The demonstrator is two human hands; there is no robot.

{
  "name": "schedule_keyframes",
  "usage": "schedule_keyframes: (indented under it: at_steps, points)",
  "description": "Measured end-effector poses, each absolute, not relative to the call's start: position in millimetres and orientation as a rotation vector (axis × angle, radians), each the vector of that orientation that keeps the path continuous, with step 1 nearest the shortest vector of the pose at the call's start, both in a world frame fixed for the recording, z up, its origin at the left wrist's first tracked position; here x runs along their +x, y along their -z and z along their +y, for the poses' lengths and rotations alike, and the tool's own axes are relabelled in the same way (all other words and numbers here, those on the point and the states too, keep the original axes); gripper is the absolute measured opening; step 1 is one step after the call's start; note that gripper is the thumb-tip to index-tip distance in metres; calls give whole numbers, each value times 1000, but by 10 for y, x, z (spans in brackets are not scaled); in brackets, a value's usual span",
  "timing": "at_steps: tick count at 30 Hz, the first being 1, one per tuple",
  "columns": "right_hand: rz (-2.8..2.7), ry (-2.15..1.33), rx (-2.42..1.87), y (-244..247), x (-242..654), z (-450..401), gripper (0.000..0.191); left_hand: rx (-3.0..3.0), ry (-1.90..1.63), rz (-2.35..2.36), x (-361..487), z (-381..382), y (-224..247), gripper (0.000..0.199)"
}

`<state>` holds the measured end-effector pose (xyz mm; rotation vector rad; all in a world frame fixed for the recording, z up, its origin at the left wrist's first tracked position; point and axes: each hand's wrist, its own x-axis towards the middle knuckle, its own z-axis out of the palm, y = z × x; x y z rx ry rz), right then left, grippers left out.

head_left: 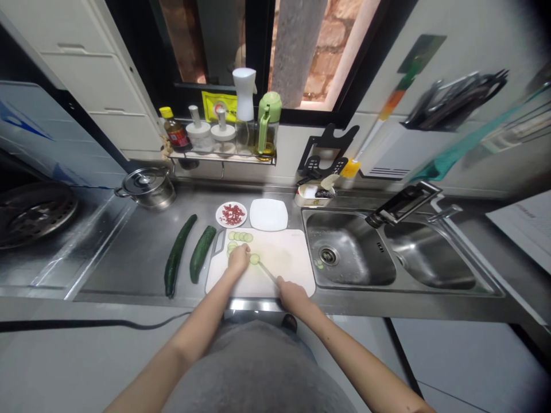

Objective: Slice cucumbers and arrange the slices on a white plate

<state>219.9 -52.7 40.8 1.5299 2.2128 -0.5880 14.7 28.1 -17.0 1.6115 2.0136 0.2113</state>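
Observation:
A white cutting board (284, 252) lies in front of me with thin cucumber slices (240, 236) in a row near its back left corner. My left hand (239, 260) rests on the board with its fingers curled together. More slices show partly behind that hand; what its fingers hold, if anything, is hidden. My right hand (293, 295) is closed round the handle of a knife (269, 273), whose blade points up and left. At the blade's tip is a single round cucumber slice (255, 259), just right of my left hand.
Left of the board lie a long cucumber (179, 255) and a cut cucumber piece (202, 254). Behind it stand a plate of chopped red bits (219, 218) and a white plate (268, 214). A double sink (353, 281) is to the right, a lidded pot (148, 189) back left.

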Motion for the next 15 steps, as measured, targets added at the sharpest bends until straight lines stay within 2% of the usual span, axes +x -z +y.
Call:
schedule_keyframes:
  at_steps: [15]
  points:
    - [2252,594,1527,-478,1988,-314,29,1612,-235,2005,133,300,221,20]
